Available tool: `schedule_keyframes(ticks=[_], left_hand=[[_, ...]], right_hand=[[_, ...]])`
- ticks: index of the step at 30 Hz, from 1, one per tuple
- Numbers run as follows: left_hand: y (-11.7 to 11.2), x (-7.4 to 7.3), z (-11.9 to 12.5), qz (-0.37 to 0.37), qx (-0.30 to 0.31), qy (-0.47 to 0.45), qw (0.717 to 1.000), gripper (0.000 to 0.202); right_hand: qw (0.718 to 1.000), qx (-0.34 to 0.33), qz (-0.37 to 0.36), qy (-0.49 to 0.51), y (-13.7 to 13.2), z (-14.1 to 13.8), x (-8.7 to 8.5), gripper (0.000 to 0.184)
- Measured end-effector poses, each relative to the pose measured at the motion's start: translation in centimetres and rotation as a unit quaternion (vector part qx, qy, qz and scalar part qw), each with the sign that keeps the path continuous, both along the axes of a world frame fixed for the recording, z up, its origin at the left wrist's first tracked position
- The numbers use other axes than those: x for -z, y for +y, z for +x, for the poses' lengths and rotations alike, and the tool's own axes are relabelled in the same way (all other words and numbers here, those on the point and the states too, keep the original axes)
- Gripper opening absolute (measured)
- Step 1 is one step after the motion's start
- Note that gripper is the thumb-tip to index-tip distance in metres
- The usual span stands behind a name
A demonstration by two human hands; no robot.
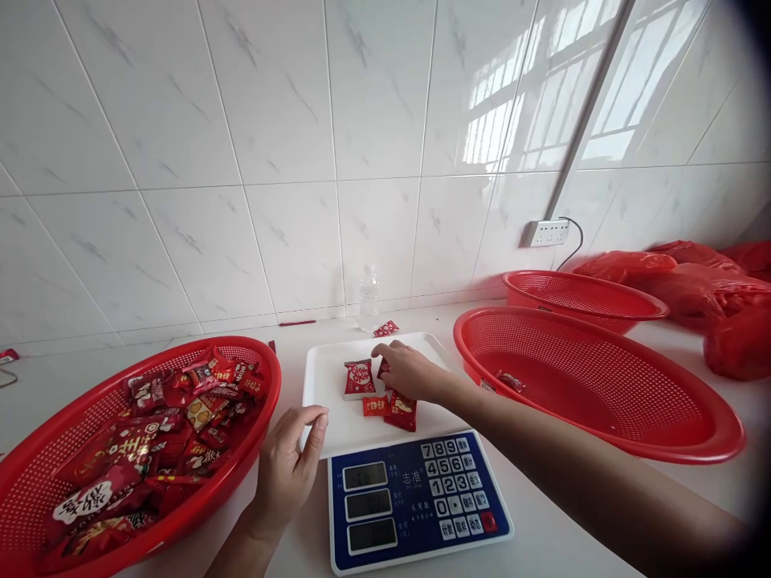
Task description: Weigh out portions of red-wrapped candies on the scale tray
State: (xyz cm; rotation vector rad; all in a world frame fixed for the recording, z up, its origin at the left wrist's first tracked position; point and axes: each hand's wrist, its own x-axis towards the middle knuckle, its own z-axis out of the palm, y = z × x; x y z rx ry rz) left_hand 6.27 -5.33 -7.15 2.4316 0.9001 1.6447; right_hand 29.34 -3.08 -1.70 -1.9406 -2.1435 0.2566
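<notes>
- Two red baskets: the left basket (272, 409) is heaped with snack packets, the right basket (602, 377) stands opposite.
- Scale (415, 498) sits between them, with a white tray (325, 377) on top.
- Left hand (289, 466) is loosely curled, thumb at the tray's corner; I'd keep its weight off.
- Right hand (406, 371) pinches a red packet (382, 368) on the tray.

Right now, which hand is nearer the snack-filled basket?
Left. Left hand beside the snack-filled basket rim; right hand farther, touching packets on the white tray.

On the white scale tray (328, 377) lie a red-and-white snack packet (359, 379), flat and label up, a tiny orange-red packet (374, 406) just beside a dark red packet (401, 411), and a fourth packet (383, 368), mostly covered.
</notes>
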Motion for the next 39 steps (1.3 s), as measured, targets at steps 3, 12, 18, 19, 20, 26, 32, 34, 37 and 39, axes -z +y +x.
schedule_keyframes(ticks=[3, 12, 18, 19, 20, 26, 32, 34, 37, 39], left_hand=[[0.2, 0.2, 0.0, -0.003, -0.005, 0.002, 1.0, 0.01], [0.1, 0.0, -0.2, -0.007, -0.003, 0.0, 1.0, 0.011], [-0.1, -0.1, 0.0, 0.012, 0.015, -0.001, 1.0, 0.01], [-0.1, 0.0, 0.0, 0.013, 0.015, -0.001, 1.0, 0.01], [-0.1, 0.0, 0.0, 0.013, 0.014, -0.002, 1.0, 0.01], [0.1, 0.0, -0.3, 0.004, -0.009, -0.005, 1.0, 0.009], [0.2, 0.0, -0.5, -0.008, -0.02, -0.01, 1.0, 0.01], [0.2, 0.1, -0.5, -0.01, -0.02, -0.01, 1.0, 0.01], [0.2, 0.2, -0.4, -0.01, -0.018, -0.008, 1.0, 0.01], [0.3, 0.3, -0.4, -0.011, -0.02, -0.007, 1.0, 0.01]], right_hand=[[0.999, 0.013, 0.026, 0.018, 0.3, 0.8, -0.1, 0.04], [0.975, 0.176, 0.129, -0.051, -3.3, 10.6, -2.5, 0.031], [0.972, 0.194, 0.095, -0.088, -6.5, 13.2, -1.1, 0.035], [0.978, 0.169, 0.094, -0.079, -6.6, 12.3, -0.7, 0.034], [0.984, 0.137, 0.089, -0.066, -6.5, 11.2, -0.4, 0.034], [0.997, -0.073, 0.004, 0.04, -5.1, 3.5, 0.5, 0.046], [0.997, -0.052, 0.009, 0.058, -2.1, 1.0, -0.2, 0.05], [0.995, -0.077, -0.013, 0.056, -1.4, 0.1, 0.0, 0.061], [0.99, -0.131, -0.041, 0.036, -0.9, -1.4, 0.9, 0.076], [0.986, -0.162, -0.029, 0.021, -0.7, -2.1, 1.7, 0.07]])
